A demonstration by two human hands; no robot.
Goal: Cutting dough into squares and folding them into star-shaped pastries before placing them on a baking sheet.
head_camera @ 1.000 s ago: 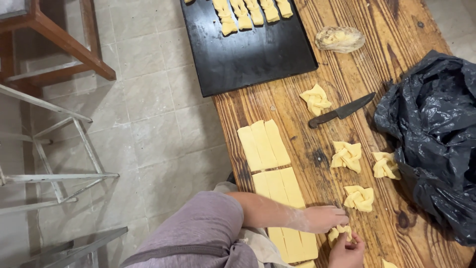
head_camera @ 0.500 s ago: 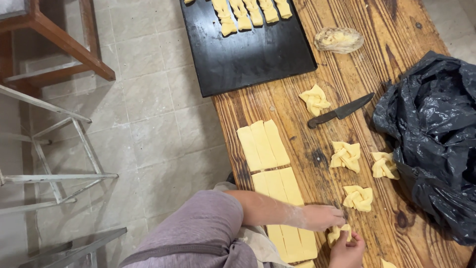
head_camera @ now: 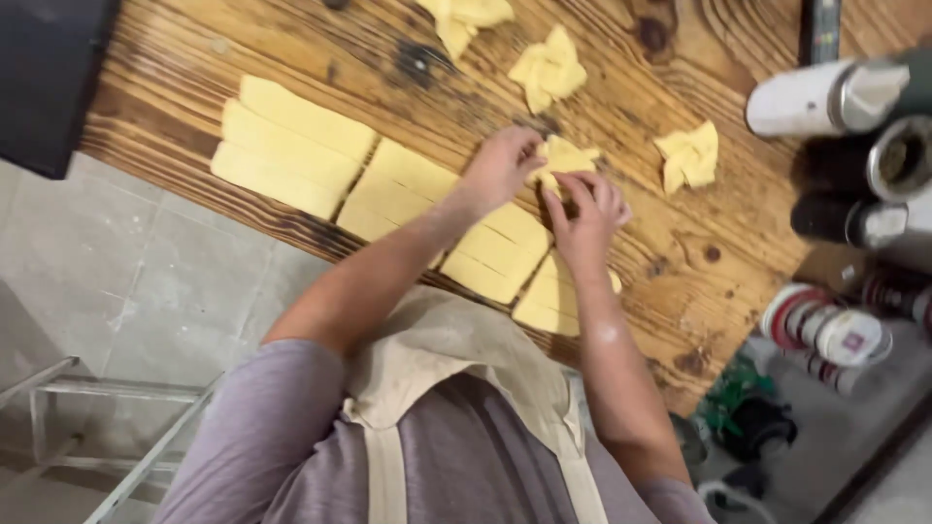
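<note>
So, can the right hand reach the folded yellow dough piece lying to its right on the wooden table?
Probably yes: the folded yellow dough piece lies close to the right hand, with only bare wooden table between them.

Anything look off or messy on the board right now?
Nothing stands out. Both hands, left hand and right hand, pinch one dough piece; cut dough strips lie in neat rows, folded pieces sit apart on the wooden table.

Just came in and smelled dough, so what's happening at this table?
A person in an apron is shaping yellow dough on a wooden table. The left hand and right hand pinch a folded dough piece between them. Flat dough strips lie cut in rows near the table edge, and finished folded pieces sit farther back.
</note>
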